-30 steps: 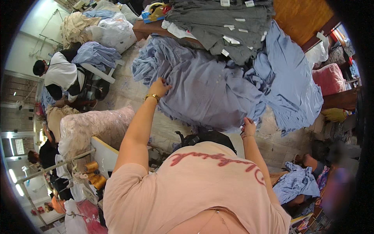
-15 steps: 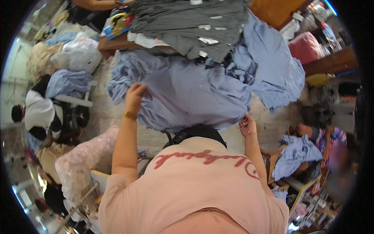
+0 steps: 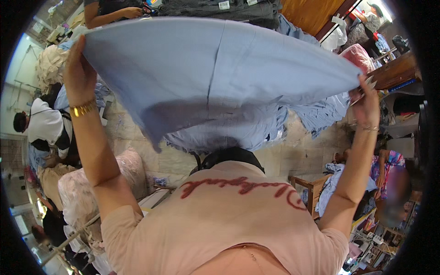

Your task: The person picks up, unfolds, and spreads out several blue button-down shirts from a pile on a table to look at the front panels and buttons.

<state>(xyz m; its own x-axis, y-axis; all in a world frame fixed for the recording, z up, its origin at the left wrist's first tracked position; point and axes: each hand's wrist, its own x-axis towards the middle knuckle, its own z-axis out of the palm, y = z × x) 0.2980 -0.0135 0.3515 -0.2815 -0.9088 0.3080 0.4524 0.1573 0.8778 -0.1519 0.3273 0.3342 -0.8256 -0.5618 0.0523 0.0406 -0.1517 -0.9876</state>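
Observation:
A light blue cloth garment (image 3: pixel 169 59) with a seam down its middle hangs raised and stretched between my two hands. My left hand (image 3: pixel 81 78) is closed on its left corner, arm lifted well out to the side. At the other end my right hand (image 3: pixel 366 105) pinches the right corner. A small pointed, metallic-looking item (image 3: pixel 370 84) shows at my right fingers; its kind is hard to make out. Below the raised garment lies a heap of similar blue garments (image 3: pixel 229 135), partly hidden by it.
Dark grey garments with white tags (image 3: pixel 197 8) are stacked beyond the cloth, near another person's hand (image 3: pixel 132 12). A wrapped pale bundle (image 3: pixel 103 178) stands at left, a wooden stool (image 3: pixel 315 188) at right. Co-workers sit on both sides.
Both hands have spread apart and risen away from the heap, lifting the blue garment off it and pulling it wide. It now covers much of the heap and grey stack.

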